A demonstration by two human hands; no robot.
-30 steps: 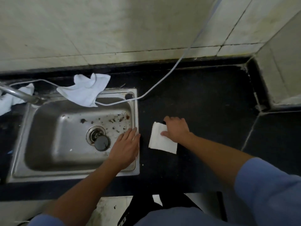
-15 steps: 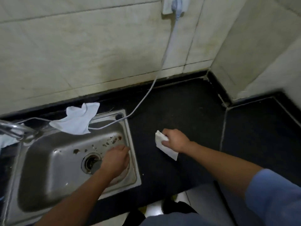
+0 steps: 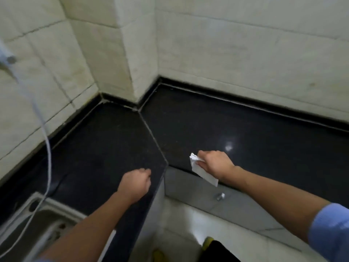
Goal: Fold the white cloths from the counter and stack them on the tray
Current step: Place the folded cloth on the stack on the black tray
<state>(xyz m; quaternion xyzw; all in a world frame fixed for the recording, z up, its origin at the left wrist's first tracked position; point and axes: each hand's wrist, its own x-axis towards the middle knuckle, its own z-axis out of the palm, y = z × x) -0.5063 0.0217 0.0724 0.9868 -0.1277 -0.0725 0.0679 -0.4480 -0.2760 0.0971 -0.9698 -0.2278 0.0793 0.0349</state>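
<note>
White folded cloth pinched in right grip, upper part hidden, left grip curled empty, sink cut off

Pale tiled walls with dark grout lines fill the upper half of the frame, and a square tiled pillar juts out at upper centre. A glossy black counter runs below them, bending round the corner, with a seam across it and a glint of light at right centre. A steel sink sits blurred at lower left, with a white cable hanging above it. Light floor shows at the bottom.
</note>
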